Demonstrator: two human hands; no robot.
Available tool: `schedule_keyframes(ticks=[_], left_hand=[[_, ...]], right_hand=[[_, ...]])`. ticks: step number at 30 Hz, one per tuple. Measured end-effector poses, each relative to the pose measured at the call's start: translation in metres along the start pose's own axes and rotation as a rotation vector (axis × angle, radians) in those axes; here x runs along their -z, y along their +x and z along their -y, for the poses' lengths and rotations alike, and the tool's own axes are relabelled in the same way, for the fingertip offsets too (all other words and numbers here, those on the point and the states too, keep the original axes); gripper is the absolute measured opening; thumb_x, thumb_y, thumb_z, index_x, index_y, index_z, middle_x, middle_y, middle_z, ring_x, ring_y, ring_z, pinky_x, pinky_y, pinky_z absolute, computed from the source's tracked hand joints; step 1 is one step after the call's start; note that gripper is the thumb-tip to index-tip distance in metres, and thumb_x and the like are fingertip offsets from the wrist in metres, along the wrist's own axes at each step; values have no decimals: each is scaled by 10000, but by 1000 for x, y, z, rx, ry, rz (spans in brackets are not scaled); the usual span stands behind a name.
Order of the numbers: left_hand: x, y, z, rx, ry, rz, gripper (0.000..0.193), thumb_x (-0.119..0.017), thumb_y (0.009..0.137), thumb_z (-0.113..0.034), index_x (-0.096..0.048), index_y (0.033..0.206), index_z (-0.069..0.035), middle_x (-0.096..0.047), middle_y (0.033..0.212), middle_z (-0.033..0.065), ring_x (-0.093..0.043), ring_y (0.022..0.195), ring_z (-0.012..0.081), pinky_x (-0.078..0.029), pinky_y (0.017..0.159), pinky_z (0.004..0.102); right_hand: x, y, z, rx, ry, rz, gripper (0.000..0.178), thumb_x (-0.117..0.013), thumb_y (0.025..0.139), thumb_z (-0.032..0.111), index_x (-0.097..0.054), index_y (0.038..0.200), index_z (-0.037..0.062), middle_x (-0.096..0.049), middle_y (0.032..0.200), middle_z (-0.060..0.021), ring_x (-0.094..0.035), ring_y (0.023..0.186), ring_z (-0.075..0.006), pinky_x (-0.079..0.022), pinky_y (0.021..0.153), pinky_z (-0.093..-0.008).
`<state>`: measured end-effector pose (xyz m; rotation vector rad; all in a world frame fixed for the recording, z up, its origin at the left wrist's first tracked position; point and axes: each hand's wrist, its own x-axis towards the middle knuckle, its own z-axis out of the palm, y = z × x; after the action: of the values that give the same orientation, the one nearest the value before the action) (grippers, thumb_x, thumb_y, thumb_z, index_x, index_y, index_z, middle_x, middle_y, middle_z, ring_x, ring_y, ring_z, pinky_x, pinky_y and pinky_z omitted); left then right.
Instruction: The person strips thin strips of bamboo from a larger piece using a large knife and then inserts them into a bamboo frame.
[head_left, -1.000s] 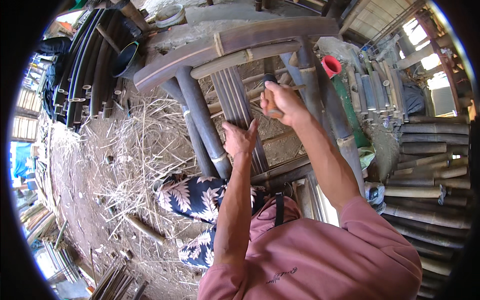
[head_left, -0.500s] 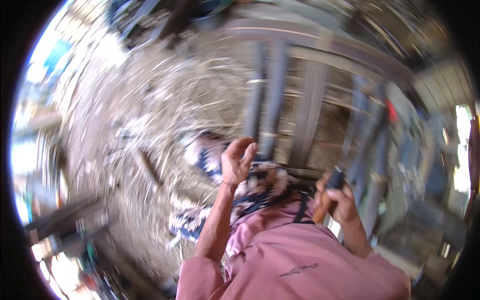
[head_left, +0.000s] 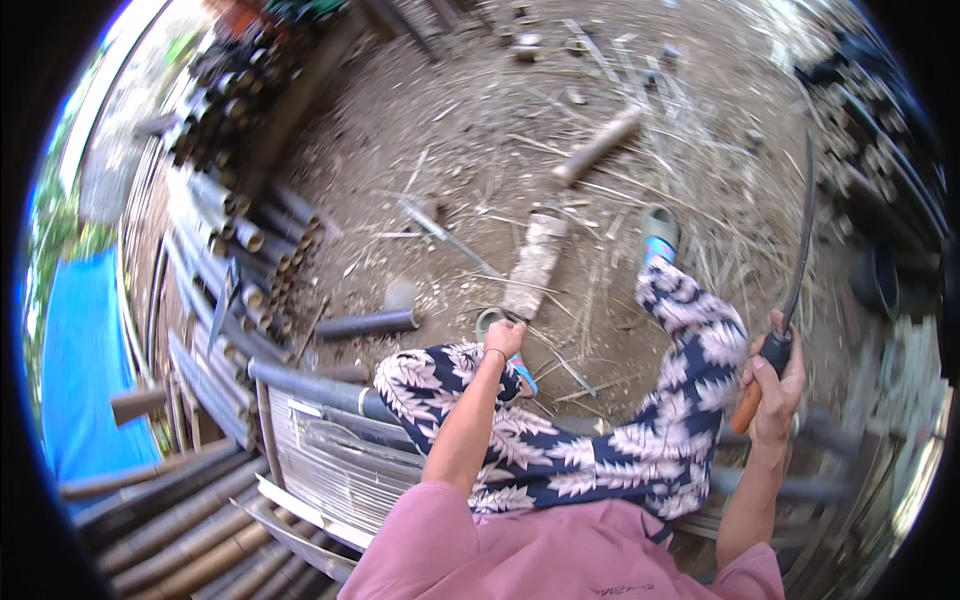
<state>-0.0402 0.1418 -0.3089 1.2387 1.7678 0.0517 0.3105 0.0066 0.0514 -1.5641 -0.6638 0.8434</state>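
Observation:
In my right hand (head_left: 778,385) is a machete (head_left: 803,230), its long dark blade pointing up and away, its grip black and orange. My left hand (head_left: 505,338) reaches down between my knees, fingers closed at the near end of a short pale log (head_left: 537,265). The fingertips are partly hidden there. The log's far end lies toward the middle of the littered ground. Beside my left hand is my left shoe (head_left: 486,322), a grey-green clog; the right clog (head_left: 660,230) stands farther out.
I sit on a bamboo bench (head_left: 340,440). Stacked bamboo poles (head_left: 230,240) fill the left side, with a blue tarp (head_left: 90,350) beyond. A dark bamboo piece (head_left: 365,324) and another log (head_left: 598,145) lie on the dirt. More poles (head_left: 880,150) are piled at right.
The view has swung round to the bamboo stacks and open ground. My left hand, raised and empty before, now reaches down to the log. My right hand still holds the machete.

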Motion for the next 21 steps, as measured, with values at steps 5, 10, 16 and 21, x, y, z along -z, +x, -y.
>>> schedule_keyframes(ticks=[5,10,16,21], left_hand=[[34,39,39,273,6,-280,378,-627,811,-370,-732,981,-49,-686,1043,217,-659,995,377,-498,910,450],[75,142,41,307,-87,-408,432,-622,841,-440,-707,985,-41,-686,1032,222,-652,1016,369,-503,887,459],[90,256,-19,340,-81,-507,521,-677,819,-459,-617,1101,-24,-676,1069,202,-635,1039,383,-500,888,475],[100,294,-4,373,-74,-457,413,-695,794,-302,-581,1065,-12,-663,1067,245,-651,968,416,-519,856,494]], right_hand=[[-92,103,-72,-358,160,142,277,-634,889,128,-543,1118,-1,-528,766,-12,-511,544,-87,-428,458,-230],[-148,140,-141,-485,-25,208,209,-619,886,123,-545,1056,26,-519,727,-7,-506,501,-93,-437,446,-241],[-195,165,-139,-638,-126,292,219,-612,885,112,-503,1063,47,-503,726,-5,-508,506,-97,-424,454,-225],[-200,170,-144,-649,-210,398,257,-636,861,77,-502,1072,16,-520,708,-16,-515,512,-97,-447,465,-243]])
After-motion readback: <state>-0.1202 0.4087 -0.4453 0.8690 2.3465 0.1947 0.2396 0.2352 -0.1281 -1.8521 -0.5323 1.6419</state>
